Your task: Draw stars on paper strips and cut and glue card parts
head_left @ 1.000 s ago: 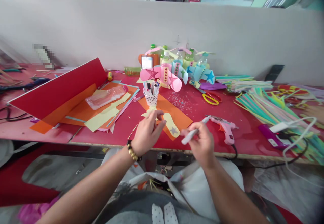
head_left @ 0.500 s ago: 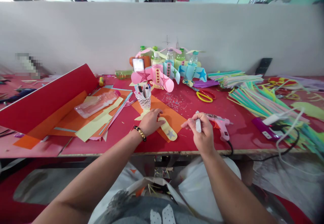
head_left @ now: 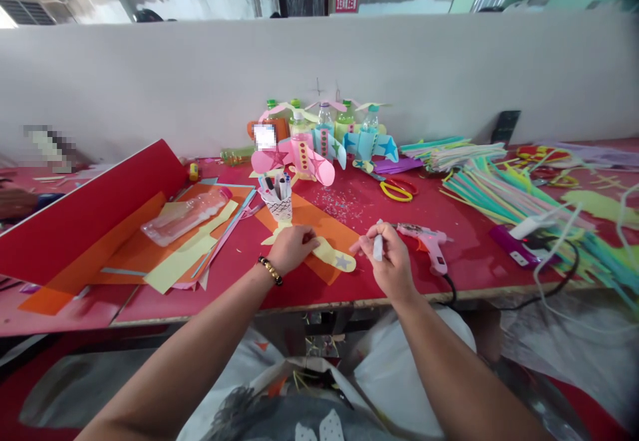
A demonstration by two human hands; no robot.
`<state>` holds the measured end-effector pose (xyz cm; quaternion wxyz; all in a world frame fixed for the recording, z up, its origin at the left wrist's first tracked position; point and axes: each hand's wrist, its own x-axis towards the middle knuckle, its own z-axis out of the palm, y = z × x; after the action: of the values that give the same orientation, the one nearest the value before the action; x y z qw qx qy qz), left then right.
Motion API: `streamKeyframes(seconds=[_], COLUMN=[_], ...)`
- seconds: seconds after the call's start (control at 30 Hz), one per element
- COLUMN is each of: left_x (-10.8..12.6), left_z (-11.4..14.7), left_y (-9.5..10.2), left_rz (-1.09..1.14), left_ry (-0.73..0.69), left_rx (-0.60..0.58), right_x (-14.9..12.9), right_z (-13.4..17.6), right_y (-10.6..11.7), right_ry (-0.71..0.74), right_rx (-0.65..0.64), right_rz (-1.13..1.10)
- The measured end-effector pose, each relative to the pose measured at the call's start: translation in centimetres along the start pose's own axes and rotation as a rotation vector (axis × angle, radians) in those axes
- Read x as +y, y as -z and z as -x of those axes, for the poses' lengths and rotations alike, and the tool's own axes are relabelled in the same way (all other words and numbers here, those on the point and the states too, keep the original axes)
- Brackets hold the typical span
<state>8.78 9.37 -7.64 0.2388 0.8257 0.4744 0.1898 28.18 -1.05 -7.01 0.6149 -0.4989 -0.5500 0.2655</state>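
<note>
My left hand (head_left: 291,249), with a beaded bracelet at its wrist, pinches a pale yellow paper wing (head_left: 329,255) bearing a grey star. The wing has a rounded end and is over an orange sheet (head_left: 319,218). To the right, my right hand (head_left: 389,255) is closed around a short white stick-like thing (head_left: 378,248), whose exact kind I cannot make out. A pink glue gun (head_left: 432,245) lies just beyond that hand. Behind my left hand stands a patterned cup (head_left: 279,209) full of pens.
Decorated bottle planes (head_left: 302,151) stand along the white partition. Scissors (head_left: 397,190) and bundles of coloured strips (head_left: 494,191) lie rightward, near a purple power block (head_left: 516,245). Leftward are a clear bottle (head_left: 184,218), paper sheets and a slanted red board (head_left: 100,205). Another person's hand (head_left: 17,201) shows far left.
The yellow wing has turned slightly, its star end now farther right and a bit higher. Both hands keep their grips. The whole view has shifted a little, and another person's hand has appeared far left.
</note>
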Motion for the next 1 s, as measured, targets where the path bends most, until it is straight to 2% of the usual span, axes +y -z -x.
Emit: streamKeyframes(seconds=[0.13, 0.3, 0.5, 0.63, 0.77, 0.83, 0.93, 1.0], left_x=[0.4, 2.5, 4.8, 4.9, 3.9, 3.2, 2.3, 2.0], left_z=[0.5, 1.8, 3.2, 3.5, 3.8, 4.2, 5.0, 5.5], left_y=[0.5, 0.7, 0.1, -0.1, 0.5, 0.7, 0.7, 0.4], left_rz=[0.284, 0.645, 0.706, 0.637, 0.760, 0.700, 0.335, 0.099], left_ry=[0.119, 0.183, 0.136, 0.056, -0.036, -0.085, -0.232, -0.375], left_rx=[0.054, 0.081, 0.035, 0.009, 0.015, 0.038, 0.045, -0.007], right_x=[0.5, 0.7, 1.1, 1.6, 1.9, 2.0, 2.3, 2.5], right_z=[0.1, 0.3, 0.7, 0.8, 0.4, 0.2, -0.1, -0.2], right_y=[0.0, -0.5, -1.9, -2.3, -2.0, -1.9, -2.0, -2.1], right_ry=[0.026, 0.209, 0.323, 0.323, 0.193, 0.109, 0.050, 0.061], right_rx=[0.028, -0.039, -0.211, -0.218, -0.132, -0.112, -0.133, -0.166], right_rz=[0.057, 0.231, 0.538, 0.533, 0.431, 0.365, 0.326, 0.359])
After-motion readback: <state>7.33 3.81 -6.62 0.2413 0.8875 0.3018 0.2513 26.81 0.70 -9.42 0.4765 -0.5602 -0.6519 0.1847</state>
